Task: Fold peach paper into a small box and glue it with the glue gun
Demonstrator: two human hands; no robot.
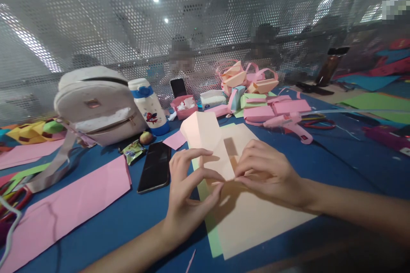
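A folded cream paper piece (209,136) stands above a stack of cream sheets (256,222), with green paper showing at the stack's left edge. My left hand (194,192) pinches the near edge of the folded piece between thumb and index finger, its other fingers curved over the paper. On the right side of that same edge, my right hand (265,172) grips with thumb and fingertips, its remaining fingers curled. The fingertips of both hands are close together at the fold.
Left of the hands lie a black phone (155,166), a green wrapper (133,151) and pink paper (73,209). Behind are a backpack (99,106), a bottle (150,108) and folded paper pieces (258,113). A pink glue gun (290,126) lies at right, its cord trailing.
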